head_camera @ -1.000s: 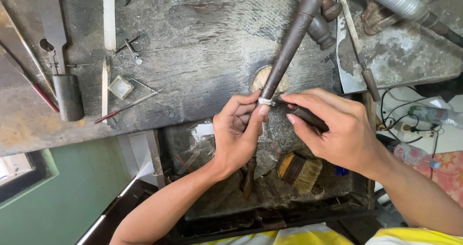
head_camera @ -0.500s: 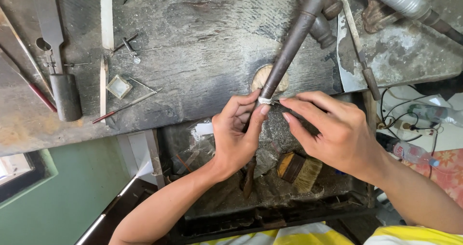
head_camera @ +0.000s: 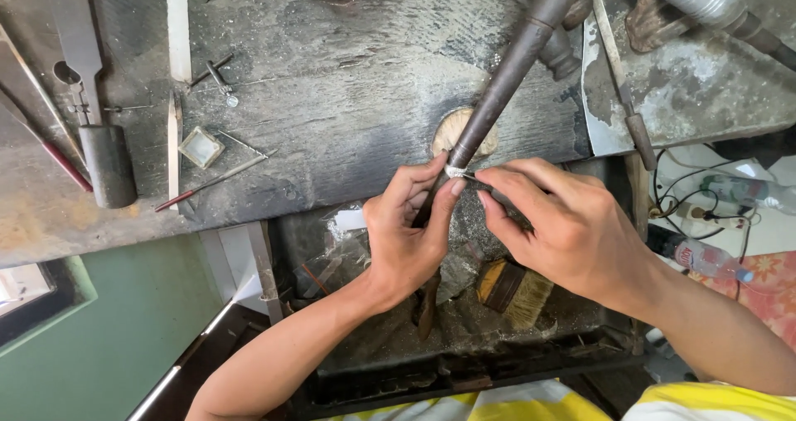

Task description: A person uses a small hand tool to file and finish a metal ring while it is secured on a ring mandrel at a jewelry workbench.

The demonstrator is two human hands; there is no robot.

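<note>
Small silver ring point(head_camera: 455, 171) sat on the tapered steel mandrel point(head_camera: 497, 97), just below the round wooden peg point(head_camera: 464, 132) at the bench point(head_camera: 348, 97) edge. Left hand point(head_camera: 406, 230) was closed around the mandrel's lower end, thumb and forefinger pinched against the ring. Right hand point(head_camera: 564, 226) was clamped on a thin dark tool point(head_camera: 489, 190), its tip touching the ring from the right.

Judgement: to work the ring well, the mandrel should stay braced against the peg, with the left thumb stopping the ring from turning while the tool presses lightly and squarely.

Ring lay at the left fingertips, above that hand's palm. Brush point(head_camera: 514, 288) lay in the tray point(head_camera: 497, 363) below the peg.
</note>
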